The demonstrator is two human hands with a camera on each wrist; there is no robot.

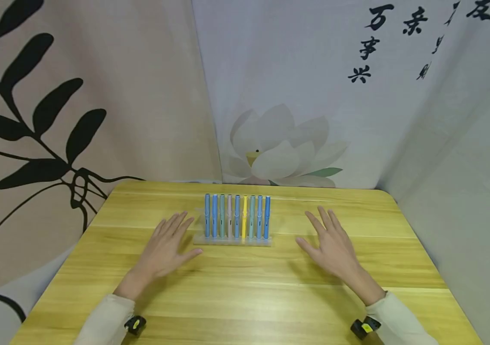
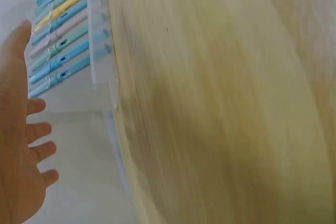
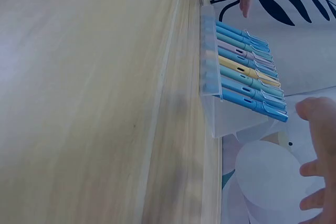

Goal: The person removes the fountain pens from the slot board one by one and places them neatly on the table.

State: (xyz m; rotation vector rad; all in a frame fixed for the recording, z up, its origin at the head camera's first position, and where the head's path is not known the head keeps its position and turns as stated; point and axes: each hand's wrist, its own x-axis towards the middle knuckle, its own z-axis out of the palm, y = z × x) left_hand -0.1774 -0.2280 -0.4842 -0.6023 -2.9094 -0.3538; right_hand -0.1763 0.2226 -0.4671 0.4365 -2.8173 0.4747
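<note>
A clear plastic stand [image 1: 233,242] holds a row of several upright pens, mostly blue and green, with one pale pink pen [image 1: 229,215] and one yellow pen [image 1: 245,218]. My left hand [image 1: 165,249] hovers just left of the stand, fingers spread and holding nothing. On the other side, my right hand [image 1: 333,244] is held over the table with its fingers extended, further from the pens. The left wrist view shows the slanted pen row [image 2: 63,56] beyond the thumb. In the right wrist view, the blue end pen [image 3: 252,103] lies nearest to the right hand [image 3: 320,156].
The wooden table [image 1: 245,297] has a light yellow grain. Behind it hang a beige curtain [image 1: 150,96] with dark leaves and a white cloth [image 1: 288,57] with a lotus and black characters. Both wrists carry small black devices [image 1: 135,325].
</note>
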